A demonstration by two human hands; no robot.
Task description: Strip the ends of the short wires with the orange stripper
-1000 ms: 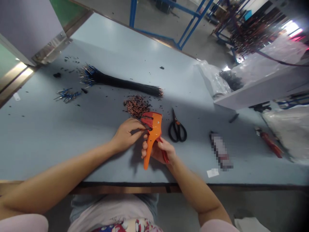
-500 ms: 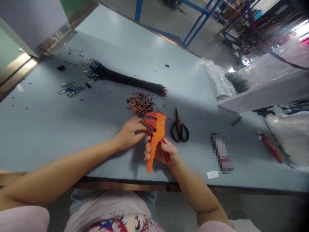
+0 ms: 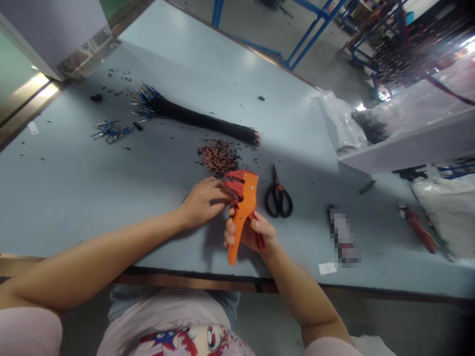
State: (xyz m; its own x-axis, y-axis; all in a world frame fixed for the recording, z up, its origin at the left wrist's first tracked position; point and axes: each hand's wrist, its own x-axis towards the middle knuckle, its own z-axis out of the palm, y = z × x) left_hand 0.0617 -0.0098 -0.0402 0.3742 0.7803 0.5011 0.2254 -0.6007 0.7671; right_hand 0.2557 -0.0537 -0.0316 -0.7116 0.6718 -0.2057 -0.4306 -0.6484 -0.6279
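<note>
An orange and red wire stripper (image 3: 246,200) is gripped by its handles in my right hand (image 3: 256,231), its head pointing away from me. My left hand (image 3: 203,203) has its fingertips pinched together at the red jaws; what they hold, if anything, is too small and hidden to make out. Just beyond the jaws lies a pile of short copper-coloured wire scraps (image 3: 218,157). Behind it is a long bundle of black wires (image 3: 200,118), its left end fanned out with blue sleeves and metal tips. Black-handled scissors (image 3: 278,198) lie to the right of the stripper.
Several loose blue-and-metal wire ends (image 3: 111,131) lie at the left. On the right are a pixelated object (image 3: 342,235), a white label (image 3: 327,268), a red-handled tool (image 3: 419,230) and plastic bags (image 3: 343,121). The table's front edge (image 3: 193,281) runs under my forearms.
The whole view has shifted slightly. Both hands and the wire stripper hold nearly the same position over the table, with no clear change in grip.
</note>
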